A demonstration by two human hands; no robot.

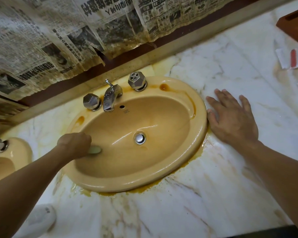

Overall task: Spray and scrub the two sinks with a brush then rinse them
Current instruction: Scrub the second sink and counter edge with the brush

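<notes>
A stained marble table point(187, 208) surrounds the tan sink point(162, 176). Inside the sink's left wall, the left hand point(74, 143) clenches its fingers round a pale brush point(95, 149); the right hand point(230, 121) lies flat, fingers released, against the sink's right rim. Behind the sink, yellowed newspaper point(58, 40) covers the wall

I see the sink point(199, 124) set in the counter point(187, 208), in the middle. Behind the bowl stands the tap point(111, 98), between the left knob point(91, 102) and the right knob point(137, 81). The drain point(140, 138) lies in the bowl. To its left, the left hand point(76, 145) holds the brush point(95, 149) against the bowl's left wall. The right hand point(230, 117) rests on the counter, thumb against the sink's right rim. A second sink point(22, 148) lies far left. Newspaper point(58, 35) hangs behind.
</notes>
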